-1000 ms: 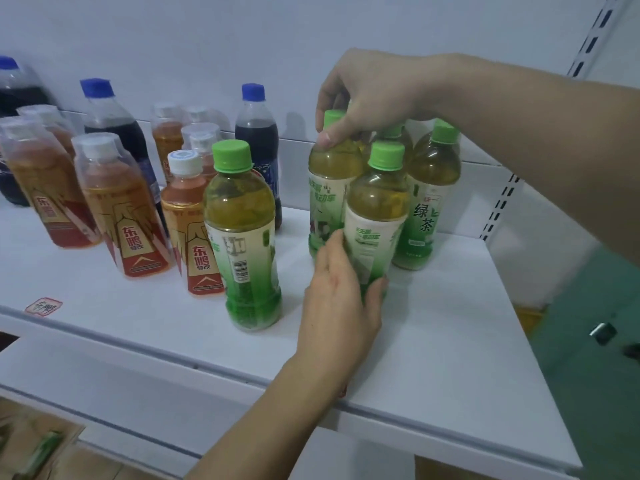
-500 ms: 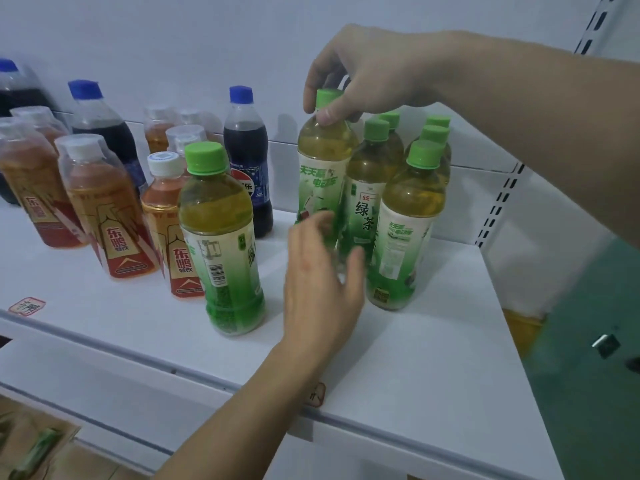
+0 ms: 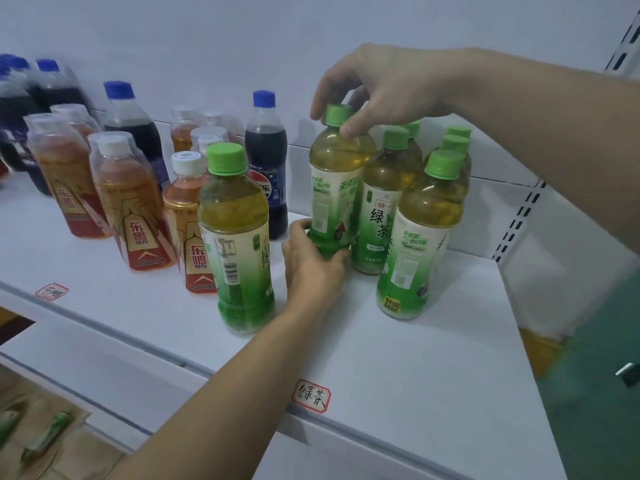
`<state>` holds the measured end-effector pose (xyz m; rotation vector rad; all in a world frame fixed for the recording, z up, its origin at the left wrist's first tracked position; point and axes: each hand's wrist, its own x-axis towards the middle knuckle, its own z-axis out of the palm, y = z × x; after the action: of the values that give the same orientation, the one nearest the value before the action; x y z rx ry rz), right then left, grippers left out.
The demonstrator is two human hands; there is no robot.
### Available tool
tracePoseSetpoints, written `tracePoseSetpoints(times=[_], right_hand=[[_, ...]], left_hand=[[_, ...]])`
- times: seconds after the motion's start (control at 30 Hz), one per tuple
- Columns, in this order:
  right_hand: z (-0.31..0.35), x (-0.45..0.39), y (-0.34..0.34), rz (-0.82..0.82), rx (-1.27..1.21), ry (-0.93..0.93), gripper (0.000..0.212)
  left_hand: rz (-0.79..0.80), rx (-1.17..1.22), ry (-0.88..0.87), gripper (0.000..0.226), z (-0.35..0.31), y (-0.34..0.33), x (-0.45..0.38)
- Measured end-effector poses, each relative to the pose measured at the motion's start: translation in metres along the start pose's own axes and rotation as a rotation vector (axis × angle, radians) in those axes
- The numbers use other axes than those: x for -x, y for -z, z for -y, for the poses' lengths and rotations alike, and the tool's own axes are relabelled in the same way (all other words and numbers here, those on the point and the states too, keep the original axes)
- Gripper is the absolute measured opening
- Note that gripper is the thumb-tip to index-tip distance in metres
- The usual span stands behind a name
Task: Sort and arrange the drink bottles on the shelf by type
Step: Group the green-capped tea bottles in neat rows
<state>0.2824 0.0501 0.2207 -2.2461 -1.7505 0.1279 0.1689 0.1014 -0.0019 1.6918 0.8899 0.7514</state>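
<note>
Both hands grasp one green tea bottle [image 3: 334,188]: right hand [image 3: 377,88] pinching its cap, left hand [image 3: 311,265] cupping the base, probably to steady it upright into the green cluster [image 3: 415,209] at three o'clock on the shelf [image 3: 433,393].

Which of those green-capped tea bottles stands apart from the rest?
The green tea bottle at front left, beside the orange drinks. The other green teas cluster on the right; no hands touch this one.
</note>
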Motion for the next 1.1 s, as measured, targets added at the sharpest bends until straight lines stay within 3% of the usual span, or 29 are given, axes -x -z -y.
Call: tracePoseSetpoints(times=[0.13,0.23,0.4,1.1], right_hand=[[0.001,-0.008,-0.010,-0.048,0.181,-0.058,0.036],[0.003,-0.011,-0.011,-0.105,0.045,-0.033,0.022],[0.000,-0.011,-0.002,-0.123,0.067,0.034,0.013],[-0.018,-0.015,-0.005,0.044,0.210,0.041,0.022]], left_hand=[[-0.056,0.025,-0.001,0.059,-0.003,0.000,0.004],[-0.083,0.054,0.001,0.065,-0.007,-0.001,0.005],[-0.060,0.019,-0.019,0.079,-0.012,0.003,-0.008],[-0.015,-0.344,-0.132,0.053,0.012,-0.011,-0.026]])
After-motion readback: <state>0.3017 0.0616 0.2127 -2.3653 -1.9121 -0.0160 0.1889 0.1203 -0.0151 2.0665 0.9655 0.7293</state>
